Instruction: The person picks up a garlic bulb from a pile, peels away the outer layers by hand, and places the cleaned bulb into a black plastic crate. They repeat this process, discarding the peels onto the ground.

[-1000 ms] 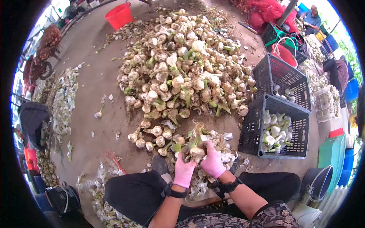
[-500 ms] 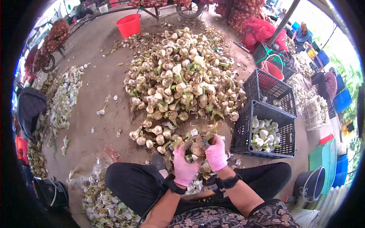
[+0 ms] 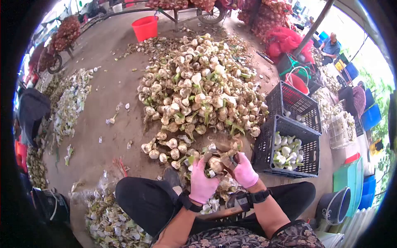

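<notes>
My left hand (image 3: 202, 182), in a pink glove, is closed around a garlic bulb (image 3: 215, 165) above my crossed legs. Close beside it, my pink-gloved right hand (image 3: 246, 171) is closed on a small dark blade-like tool (image 3: 228, 160), partly hidden by the fingers. Dry brown stalk and leaf (image 3: 233, 149) stick up between the hands. Just beyond lie several loose garlic bulbs (image 3: 174, 153), and behind them rises a big heap of untrimmed garlic (image 3: 202, 89). Peeled skins (image 3: 211, 205) lie below my hands.
To the right stands a black crate (image 3: 264, 155) holding trimmed white garlic (image 3: 288, 152), with another black crate (image 3: 281, 99) behind it. Garlic skins (image 3: 113, 219) cover plastic at my left. A red bucket (image 3: 145, 29) stands at the back; a seated person (image 3: 331, 46) is far right.
My hands have moved slightly apart, the right one to the right and down. The garlic bulb now shows more clearly between them. The view has shifted a little.
</notes>
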Action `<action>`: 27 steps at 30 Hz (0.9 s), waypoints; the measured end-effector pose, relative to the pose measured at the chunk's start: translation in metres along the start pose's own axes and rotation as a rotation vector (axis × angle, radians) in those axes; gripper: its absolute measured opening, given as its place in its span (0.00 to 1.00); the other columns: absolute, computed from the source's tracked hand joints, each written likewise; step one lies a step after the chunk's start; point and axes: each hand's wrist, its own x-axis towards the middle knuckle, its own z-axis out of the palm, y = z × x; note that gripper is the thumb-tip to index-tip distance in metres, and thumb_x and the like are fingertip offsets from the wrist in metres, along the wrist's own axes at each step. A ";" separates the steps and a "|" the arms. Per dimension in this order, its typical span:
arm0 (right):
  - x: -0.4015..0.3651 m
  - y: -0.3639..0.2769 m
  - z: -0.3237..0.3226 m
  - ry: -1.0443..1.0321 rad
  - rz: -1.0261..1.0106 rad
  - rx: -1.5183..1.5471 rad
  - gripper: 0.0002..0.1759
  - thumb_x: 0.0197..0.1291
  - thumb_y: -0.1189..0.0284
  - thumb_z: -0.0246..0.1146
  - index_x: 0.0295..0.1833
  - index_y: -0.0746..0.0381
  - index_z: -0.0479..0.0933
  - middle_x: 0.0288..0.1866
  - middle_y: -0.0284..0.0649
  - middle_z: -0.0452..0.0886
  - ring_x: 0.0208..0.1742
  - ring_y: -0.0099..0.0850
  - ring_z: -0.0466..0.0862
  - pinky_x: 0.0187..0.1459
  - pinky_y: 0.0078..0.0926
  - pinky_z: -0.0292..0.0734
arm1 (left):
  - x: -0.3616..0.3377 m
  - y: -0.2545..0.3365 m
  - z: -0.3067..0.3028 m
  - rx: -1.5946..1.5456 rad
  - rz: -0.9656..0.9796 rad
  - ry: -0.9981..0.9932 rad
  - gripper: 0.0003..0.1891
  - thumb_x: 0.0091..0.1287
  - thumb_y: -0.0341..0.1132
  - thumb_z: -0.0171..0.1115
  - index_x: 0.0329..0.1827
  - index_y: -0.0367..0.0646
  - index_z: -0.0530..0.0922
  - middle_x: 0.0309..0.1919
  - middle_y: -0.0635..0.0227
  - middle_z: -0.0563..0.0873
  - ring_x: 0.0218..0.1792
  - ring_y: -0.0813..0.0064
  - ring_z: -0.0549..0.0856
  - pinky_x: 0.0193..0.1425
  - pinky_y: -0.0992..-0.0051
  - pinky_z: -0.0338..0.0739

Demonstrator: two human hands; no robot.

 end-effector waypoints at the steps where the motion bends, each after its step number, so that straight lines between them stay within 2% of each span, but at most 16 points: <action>1: -0.001 0.002 -0.001 0.003 -0.007 0.000 0.22 0.64 0.69 0.62 0.59 0.68 0.70 0.54 0.39 0.79 0.53 0.25 0.77 0.55 0.24 0.71 | 0.001 0.003 -0.001 -0.019 -0.025 -0.008 0.33 0.41 0.31 0.76 0.54 0.38 0.75 0.46 0.53 0.78 0.49 0.54 0.79 0.55 0.64 0.74; 3: -0.001 0.008 -0.001 0.004 -0.026 0.079 0.23 0.65 0.68 0.61 0.61 0.68 0.69 0.55 0.39 0.78 0.55 0.25 0.76 0.57 0.25 0.70 | 0.004 0.004 -0.001 -0.026 -0.032 -0.014 0.32 0.41 0.31 0.76 0.54 0.39 0.75 0.46 0.53 0.79 0.49 0.55 0.79 0.56 0.65 0.74; 5: 0.000 0.012 -0.001 -0.004 0.005 0.220 0.25 0.64 0.70 0.62 0.63 0.68 0.67 0.58 0.39 0.77 0.58 0.26 0.75 0.60 0.25 0.68 | 0.004 0.002 0.000 -0.039 -0.053 -0.041 0.32 0.43 0.29 0.75 0.55 0.37 0.74 0.46 0.56 0.80 0.50 0.62 0.80 0.57 0.69 0.73; 7: -0.002 0.012 -0.004 -0.030 -0.154 -0.061 0.27 0.62 0.75 0.62 0.65 0.67 0.65 0.60 0.40 0.75 0.59 0.26 0.74 0.61 0.25 0.67 | 0.003 -0.006 0.002 -0.155 -0.101 -0.074 0.31 0.46 0.28 0.74 0.56 0.36 0.73 0.47 0.59 0.80 0.51 0.66 0.80 0.58 0.71 0.73; 8: -0.003 0.014 -0.004 -0.029 -0.150 -0.058 0.27 0.62 0.75 0.62 0.65 0.67 0.65 0.60 0.40 0.75 0.59 0.26 0.74 0.61 0.25 0.67 | 0.003 -0.011 0.003 -0.274 -0.148 -0.102 0.31 0.48 0.27 0.74 0.57 0.35 0.72 0.48 0.61 0.81 0.51 0.71 0.80 0.58 0.73 0.73; 10: -0.006 0.018 -0.006 0.011 -0.173 -0.191 0.23 0.58 0.82 0.61 0.61 0.68 0.68 0.57 0.40 0.77 0.57 0.29 0.76 0.60 0.28 0.70 | 0.005 -0.018 0.006 -0.327 -0.159 -0.126 0.30 0.50 0.26 0.73 0.58 0.34 0.71 0.49 0.62 0.81 0.51 0.73 0.79 0.59 0.74 0.73; 11: -0.005 0.023 -0.006 0.011 -0.170 -0.189 0.23 0.58 0.82 0.61 0.61 0.68 0.68 0.57 0.40 0.77 0.57 0.29 0.76 0.60 0.28 0.70 | 0.006 -0.018 0.007 -0.382 -0.166 -0.147 0.29 0.53 0.26 0.72 0.58 0.33 0.71 0.50 0.63 0.81 0.51 0.76 0.79 0.59 0.75 0.73; 13: 0.000 0.032 -0.006 0.103 -0.045 0.027 0.24 0.53 0.89 0.55 0.58 0.69 0.71 0.55 0.41 0.78 0.56 0.29 0.77 0.59 0.27 0.70 | 0.004 -0.018 0.010 -0.507 -0.196 -0.151 0.27 0.55 0.26 0.71 0.58 0.35 0.71 0.50 0.62 0.81 0.51 0.76 0.79 0.58 0.74 0.74; 15: 0.004 0.032 -0.003 0.123 -0.043 -0.022 0.25 0.50 0.92 0.52 0.57 0.69 0.71 0.54 0.42 0.79 0.55 0.29 0.77 0.59 0.27 0.70 | 0.002 -0.030 0.015 -0.507 -0.239 -0.145 0.29 0.52 0.24 0.71 0.58 0.33 0.71 0.49 0.63 0.80 0.51 0.75 0.79 0.58 0.75 0.73; 17: 0.004 0.050 -0.009 0.145 -0.036 -0.071 0.28 0.46 0.94 0.49 0.56 0.69 0.72 0.53 0.42 0.79 0.55 0.29 0.78 0.58 0.26 0.70 | 0.003 -0.020 0.009 -0.668 -0.326 -0.134 0.26 0.58 0.27 0.69 0.59 0.31 0.70 0.48 0.63 0.81 0.48 0.76 0.80 0.57 0.75 0.73; 18: 0.009 0.084 -0.018 0.238 -0.033 -0.235 0.28 0.44 0.94 0.47 0.54 0.70 0.73 0.51 0.43 0.80 0.54 0.30 0.78 0.58 0.27 0.71 | 0.004 -0.016 0.005 -0.669 -0.369 -0.129 0.25 0.59 0.28 0.68 0.58 0.31 0.71 0.47 0.64 0.82 0.48 0.76 0.80 0.56 0.76 0.74; 20: 0.007 0.072 -0.011 0.310 -0.030 -0.377 0.27 0.43 0.94 0.46 0.51 0.70 0.75 0.49 0.43 0.81 0.53 0.30 0.79 0.57 0.27 0.72 | 0.006 -0.016 0.000 -0.669 -0.409 -0.116 0.23 0.61 0.29 0.67 0.58 0.30 0.71 0.46 0.64 0.82 0.47 0.77 0.80 0.56 0.76 0.74; 22: -0.002 0.050 -0.012 0.261 -0.025 -0.385 0.26 0.45 0.94 0.46 0.51 0.70 0.74 0.48 0.42 0.81 0.52 0.30 0.80 0.55 0.27 0.73 | 0.004 -0.019 0.002 -0.716 -0.450 -0.058 0.20 0.67 0.36 0.62 0.56 0.31 0.73 0.44 0.66 0.82 0.46 0.77 0.81 0.54 0.75 0.74; 23: -0.003 0.044 -0.013 0.213 -0.022 -0.392 0.25 0.47 0.94 0.47 0.51 0.70 0.74 0.48 0.42 0.81 0.51 0.30 0.80 0.54 0.27 0.74 | 0.005 -0.025 0.002 -0.715 -0.452 -0.061 0.20 0.67 0.36 0.62 0.56 0.31 0.73 0.44 0.66 0.82 0.46 0.77 0.81 0.54 0.75 0.74; 26: -0.002 0.047 -0.019 0.147 -0.032 -0.241 0.22 0.52 0.92 0.48 0.53 0.69 0.74 0.48 0.42 0.81 0.48 0.30 0.82 0.50 0.26 0.76 | 0.007 -0.037 0.005 -0.959 -0.543 -0.222 0.27 0.71 0.51 0.51 0.59 0.34 0.71 0.48 0.66 0.82 0.46 0.72 0.81 0.55 0.71 0.75; 27: -0.001 0.049 -0.019 0.146 -0.032 -0.240 0.22 0.52 0.92 0.48 0.53 0.69 0.74 0.48 0.42 0.81 0.48 0.30 0.82 0.50 0.26 0.76 | 0.005 -0.037 0.006 -0.957 -0.542 -0.220 0.27 0.71 0.51 0.51 0.59 0.34 0.71 0.48 0.66 0.82 0.46 0.72 0.81 0.55 0.71 0.75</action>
